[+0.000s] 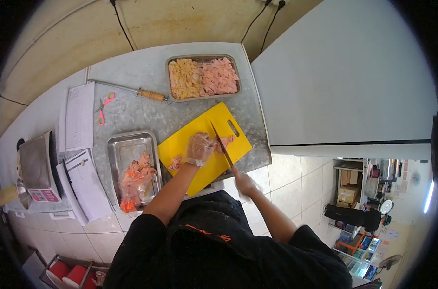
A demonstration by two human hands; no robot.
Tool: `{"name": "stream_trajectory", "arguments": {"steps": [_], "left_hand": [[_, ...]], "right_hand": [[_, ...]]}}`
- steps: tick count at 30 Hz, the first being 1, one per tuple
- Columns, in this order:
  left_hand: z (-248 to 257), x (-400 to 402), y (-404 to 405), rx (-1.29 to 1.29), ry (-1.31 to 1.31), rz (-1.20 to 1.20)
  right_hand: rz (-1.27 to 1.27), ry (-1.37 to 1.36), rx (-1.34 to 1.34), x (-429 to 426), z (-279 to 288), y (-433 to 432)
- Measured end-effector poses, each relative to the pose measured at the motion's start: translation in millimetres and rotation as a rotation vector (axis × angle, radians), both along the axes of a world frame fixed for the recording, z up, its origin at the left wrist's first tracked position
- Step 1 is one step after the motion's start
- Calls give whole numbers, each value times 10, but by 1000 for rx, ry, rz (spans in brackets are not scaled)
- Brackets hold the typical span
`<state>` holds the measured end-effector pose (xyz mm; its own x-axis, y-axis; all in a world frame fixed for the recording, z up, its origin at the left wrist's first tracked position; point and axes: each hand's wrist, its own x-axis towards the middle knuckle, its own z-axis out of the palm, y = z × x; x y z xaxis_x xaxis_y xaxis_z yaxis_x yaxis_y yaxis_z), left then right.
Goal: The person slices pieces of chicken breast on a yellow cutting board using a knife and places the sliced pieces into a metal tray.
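Note:
A yellow plastic cutting board (195, 171) lies slantwise on the counter in front of me. My left hand (200, 146), in a clear plastic glove, presses on a piece of raw pale pink meat (226, 143) on the board. Gripped by its handle, a long knife (221, 144) is in my right hand (246, 185), which is blurred. The blade lies across the meat, just right of my left fingers. Another small bit of meat (175, 162) rests near the board's left edge. How my left fingertips hold the meat is hidden.
Beyond the board stands a metal tray (204, 98) of cut meat in two heaps. A steel tray (114, 159) at left holds larger meat pieces and a plastic bag. Nearby lie a honing steel (146, 93), scissors (102, 108), papers (80, 115) and a scale (38, 166). A person (352, 218) stands far right.

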<state>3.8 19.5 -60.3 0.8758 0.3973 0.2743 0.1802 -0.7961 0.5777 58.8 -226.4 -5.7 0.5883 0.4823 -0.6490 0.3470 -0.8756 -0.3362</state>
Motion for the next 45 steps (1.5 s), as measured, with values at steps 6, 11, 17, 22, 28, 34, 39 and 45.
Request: {"name": "stream_trajectory", "arguments": {"steps": [6, 11, 17, 22, 28, 34, 39, 45], "left_hand": [[43, 52, -78, -56, -141, -4], [87, 51, -84, -16, -114, -7], [93, 64, -39, -32, -181, -28], [-34, -21, -36, -411, -112, 196], [435, -175, 10, -656, 28, 273], [230, -251, -47, -772, -57, 343], [356, -217, -219, -996, -231, 308], [696, -240, -310, -1428, -637, 453]], "right_hand": [[178, -22, -115, -36, -271, -477], [19, 27, 77, 184, 73, 112], [69, 99, -95, 19, 71, -533], [15, 126, -113, 202, 395, -681], [161, -324, 103, 1356, 544, -100], [184, -573, 287, 1449, 408, 376], [523, -401, 950, 1039, -29, 963], [591, 23, 842, 1254, -109, 1113]]}}
